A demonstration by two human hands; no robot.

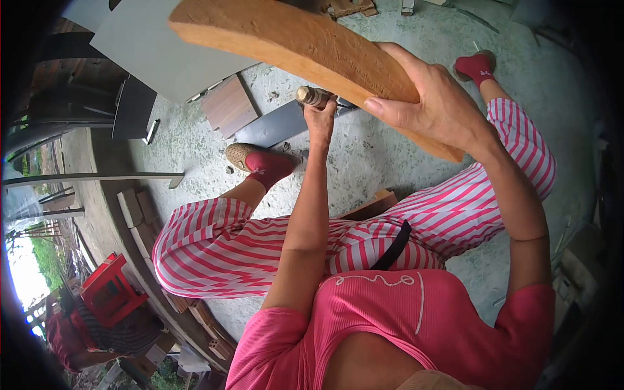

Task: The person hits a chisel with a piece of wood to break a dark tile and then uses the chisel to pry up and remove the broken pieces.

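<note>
My right hand (429, 97) grips a long curved wooden piece (292, 42), holding it up at an angle from upper left to lower right. My left hand (320, 116) is closed around a wooden tool handle (312, 96) just below the wood; the tool's working end is hidden behind the wooden piece. I sit with striped pink trousers (260, 247) and red socks over a rough concrete floor (390, 162).
Grey boards (156, 45) and a small brown board (229, 105) lie on the floor at upper left. A dark metal sheet (276, 125) lies near my left foot. A wood block (374, 205) sits beneath my legs. Bricks line the curved floor edge (140, 214); a red crate (110, 289) stands below.
</note>
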